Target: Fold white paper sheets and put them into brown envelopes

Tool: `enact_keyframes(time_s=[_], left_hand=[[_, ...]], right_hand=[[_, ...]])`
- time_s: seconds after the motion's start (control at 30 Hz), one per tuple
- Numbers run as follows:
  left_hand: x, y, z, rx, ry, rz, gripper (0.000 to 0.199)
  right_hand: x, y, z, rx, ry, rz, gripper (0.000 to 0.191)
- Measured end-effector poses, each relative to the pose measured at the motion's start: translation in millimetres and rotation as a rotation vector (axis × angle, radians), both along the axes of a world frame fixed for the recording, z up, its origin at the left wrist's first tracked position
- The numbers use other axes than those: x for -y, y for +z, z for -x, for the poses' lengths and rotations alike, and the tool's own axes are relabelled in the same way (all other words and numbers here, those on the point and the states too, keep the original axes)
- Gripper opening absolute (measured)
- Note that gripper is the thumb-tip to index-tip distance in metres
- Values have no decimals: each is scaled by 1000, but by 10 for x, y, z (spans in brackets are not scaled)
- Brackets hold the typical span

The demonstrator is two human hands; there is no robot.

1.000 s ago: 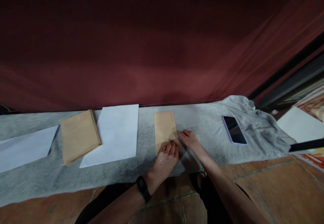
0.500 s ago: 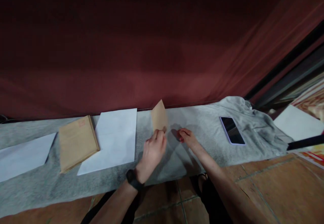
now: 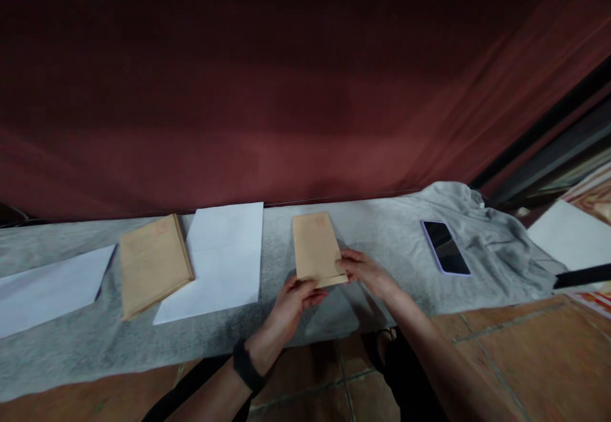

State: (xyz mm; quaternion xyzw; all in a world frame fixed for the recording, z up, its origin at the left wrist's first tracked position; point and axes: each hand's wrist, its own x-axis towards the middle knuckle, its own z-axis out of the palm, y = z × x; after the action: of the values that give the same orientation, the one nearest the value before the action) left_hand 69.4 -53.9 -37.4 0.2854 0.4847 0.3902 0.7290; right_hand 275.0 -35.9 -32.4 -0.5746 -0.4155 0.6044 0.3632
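Note:
A brown paper envelope point(image 3: 316, 244) with a faint red print at its top is held between both hands, just over the grey cloth. My left hand point(image 3: 294, 298) grips its lower left corner, thumb on top. At the lower right edge my right hand point(image 3: 365, 270) pinches it, fingers partly hidden behind the paper. Left of the hands, a stack of similar brown envelopes point(image 3: 153, 263) overlaps white paper sheets point(image 3: 224, 256).
More white paper point(image 3: 52, 288) lies at the far left. A phone in a lilac case point(image 3: 446, 248) rests on the right, beside bunched grey cloth point(image 3: 501, 244). A dark red fabric wall point(image 3: 286, 91) rises behind the cloth-covered surface. Floor tiles point(image 3: 534, 352) show in front.
The envelope has turned from tilted edge-on to facing me. My right hand, apart from it before, now grips its right edge, and my left hand has moved lower.

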Motion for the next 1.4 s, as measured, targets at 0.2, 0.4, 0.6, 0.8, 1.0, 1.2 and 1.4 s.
enact_keyframes(time_s=[0.2, 0.4, 0.6, 0.8, 1.0, 1.2, 1.4], left_hand=[[-89, 20, 156, -197, -53, -154, 42], [-91, -82, 109, -242, -106, -148, 61], [-102, -90, 131, -298, -162, -168, 79], [-141, -54, 157, -397, -238, -213, 88], [-173, -89, 222, -674, -348, -418, 63], [-266, 92, 264, -1210, -492, -638, 35], [-335, 10, -66, -1334, -398, -1126, 43]], right_hand=[[38, -108, -22, 100, 77, 6, 13], [117, -162, -16, 784, -27, -322, 30], [305, -230, 157, 915, 336, -717, 48], [132, -352, 161, 1059, 424, -682, 53], [-94, -402, 224, 1168, 274, -669, 57], [-123, -444, 289, 1194, 223, -684, 57], [-121, -415, 279, 1220, 256, -670, 54]])
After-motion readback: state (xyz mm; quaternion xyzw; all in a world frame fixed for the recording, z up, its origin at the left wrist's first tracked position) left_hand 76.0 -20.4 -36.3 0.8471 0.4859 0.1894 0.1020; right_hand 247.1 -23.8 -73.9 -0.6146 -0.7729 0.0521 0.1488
